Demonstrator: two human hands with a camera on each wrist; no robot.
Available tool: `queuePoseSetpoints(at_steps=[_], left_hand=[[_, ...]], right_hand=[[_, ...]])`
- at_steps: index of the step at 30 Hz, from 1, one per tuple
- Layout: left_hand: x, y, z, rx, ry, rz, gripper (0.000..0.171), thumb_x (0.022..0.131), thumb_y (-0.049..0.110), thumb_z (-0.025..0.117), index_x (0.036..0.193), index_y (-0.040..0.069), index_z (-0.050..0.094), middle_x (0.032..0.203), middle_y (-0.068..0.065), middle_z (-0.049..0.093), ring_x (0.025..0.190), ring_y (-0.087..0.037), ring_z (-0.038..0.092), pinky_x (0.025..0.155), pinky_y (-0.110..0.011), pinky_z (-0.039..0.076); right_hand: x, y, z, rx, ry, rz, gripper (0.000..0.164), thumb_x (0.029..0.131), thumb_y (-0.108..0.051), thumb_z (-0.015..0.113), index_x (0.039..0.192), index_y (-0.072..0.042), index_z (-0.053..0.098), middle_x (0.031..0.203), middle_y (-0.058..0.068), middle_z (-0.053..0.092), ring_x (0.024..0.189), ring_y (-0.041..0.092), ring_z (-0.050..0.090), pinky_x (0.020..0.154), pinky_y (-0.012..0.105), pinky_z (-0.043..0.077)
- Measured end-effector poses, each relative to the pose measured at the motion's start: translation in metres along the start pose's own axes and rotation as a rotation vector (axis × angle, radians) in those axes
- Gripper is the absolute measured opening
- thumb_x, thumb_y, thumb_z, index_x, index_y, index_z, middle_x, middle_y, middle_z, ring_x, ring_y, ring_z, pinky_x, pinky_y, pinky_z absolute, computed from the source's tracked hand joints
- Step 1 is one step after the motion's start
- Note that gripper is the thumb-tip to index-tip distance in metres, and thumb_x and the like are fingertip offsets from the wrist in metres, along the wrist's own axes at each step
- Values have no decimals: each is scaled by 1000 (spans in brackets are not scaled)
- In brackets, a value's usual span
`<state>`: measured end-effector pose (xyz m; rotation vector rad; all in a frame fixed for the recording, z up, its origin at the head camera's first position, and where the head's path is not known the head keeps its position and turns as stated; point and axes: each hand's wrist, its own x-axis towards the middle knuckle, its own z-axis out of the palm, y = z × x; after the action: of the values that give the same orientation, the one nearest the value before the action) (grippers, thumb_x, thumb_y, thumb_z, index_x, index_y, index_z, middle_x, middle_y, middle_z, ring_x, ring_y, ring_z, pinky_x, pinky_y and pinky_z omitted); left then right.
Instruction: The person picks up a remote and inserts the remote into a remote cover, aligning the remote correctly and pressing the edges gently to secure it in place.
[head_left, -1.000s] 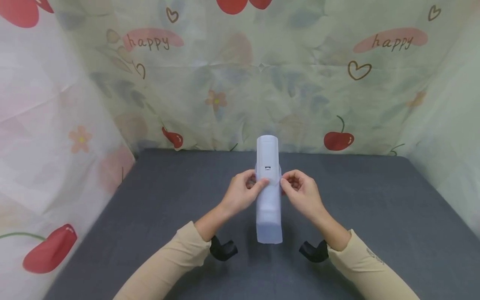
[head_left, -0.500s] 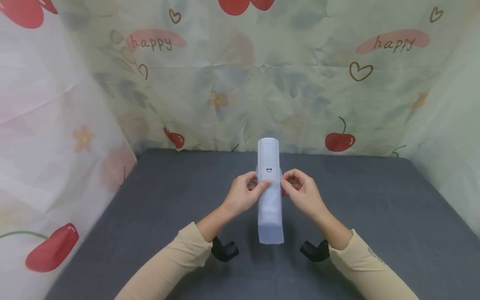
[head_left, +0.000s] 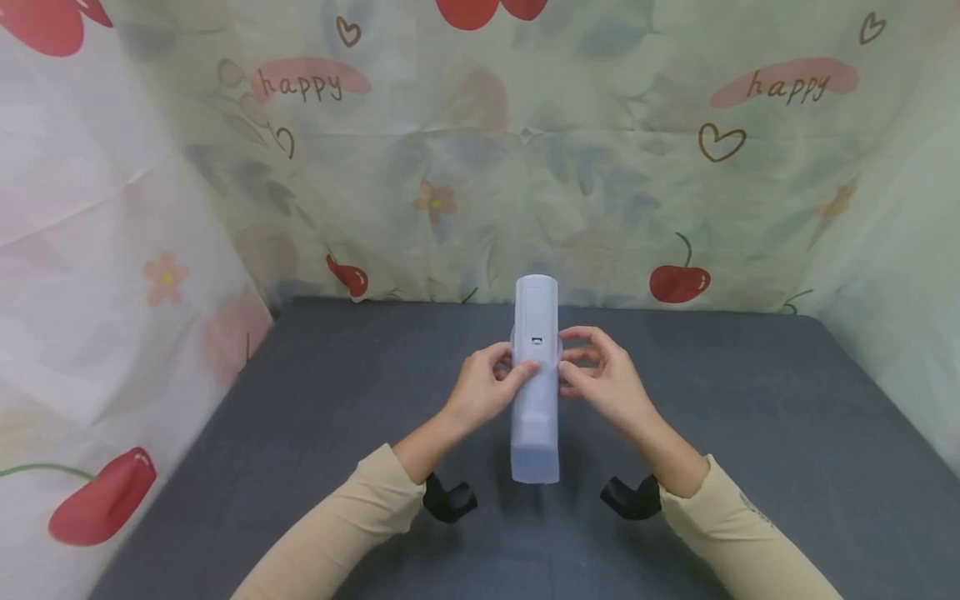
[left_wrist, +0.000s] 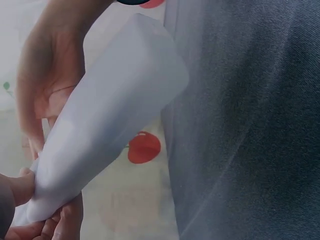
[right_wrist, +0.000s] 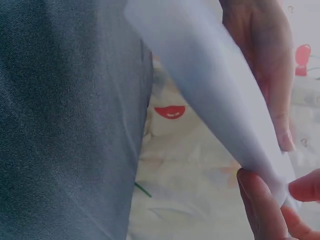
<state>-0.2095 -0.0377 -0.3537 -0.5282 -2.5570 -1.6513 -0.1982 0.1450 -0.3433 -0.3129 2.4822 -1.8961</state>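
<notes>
Printed cloth (head_left: pixel 495 158) with hearts, cherries and the word "happy" backs a dark table (head_left: pixel 360 375), and above the middle of that surface I see a white device (head_left: pixel 536 400), apparently raised off it between two hands. Its long axis runs near to far, the smooth end toward the person, and a small dark slot (head_left: pixel 536 340) shows on its upper face, just beyond the left thumb. From the grips it extends both ways, far and near. I judge the left hand (head_left: pixel 485 383) to have the fuller hold: its thumb lies across the face, its fingers curl at the left side. The right hand (head_left: pixel 609 379) holds only the right edge, thumb against bent fingers whose tips I partly lose. Half a second ago those right fingers sit bunched by the thumb; now they spread, the forefinger farther up, and the device's near end shifts slightly left. The left grip looks unchanged. Farther out, beige sleeves (head_left: pixel 345 525) enter from near left and near right, a black fitting (head_left: pixel 450 500) by each wrist
</notes>
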Motion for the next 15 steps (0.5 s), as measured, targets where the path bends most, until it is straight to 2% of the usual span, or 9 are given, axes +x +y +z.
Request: queuePoseSetpoints(at_steps=[4, 9, 12, 15], left_hand=[[-1, -2, 1, 20, -23, -4, 27, 90, 25, 63, 104, 2, 63, 86, -14, 66, 53, -8, 53, 46, -20, 40], [-4, -1, 4, 51, -47, 32, 27, 89, 22, 63, 106, 1, 63, 88, -14, 66, 63, -13, 61, 52, -20, 46], [-5, 0, 5, 62, -45, 50, 26, 88, 21, 64, 106, 2, 63, 90, -14, 67, 70, -17, 65, 56, -19, 48], [-5, 1, 3, 37, -35, 39, 27, 89, 21, 64, 107, 2, 64, 92, -15, 68, 75, -21, 66, 59, -20, 50]], right_hand=[[1, 0, -1, -6, -24, 32, 42, 93, -13, 57, 130, 1, 43, 107, 27, 59, 80, 19, 70, 72, 37, 57], [3, 1, -3, -16, -45, 49, 51, 89, -21, 64, 130, 2, 44, 97, 18, 59, 75, 15, 69, 70, 40, 57], [4, 1, -2, -19, -50, 45, 50, 89, -22, 64, 129, 2, 45, 98, 17, 58, 74, 15, 69, 70, 41, 57], [6, 0, -2, -26, -45, 39, 48, 89, -22, 64, 127, 0, 47, 102, 19, 58, 72, 15, 69, 67, 39, 58]])
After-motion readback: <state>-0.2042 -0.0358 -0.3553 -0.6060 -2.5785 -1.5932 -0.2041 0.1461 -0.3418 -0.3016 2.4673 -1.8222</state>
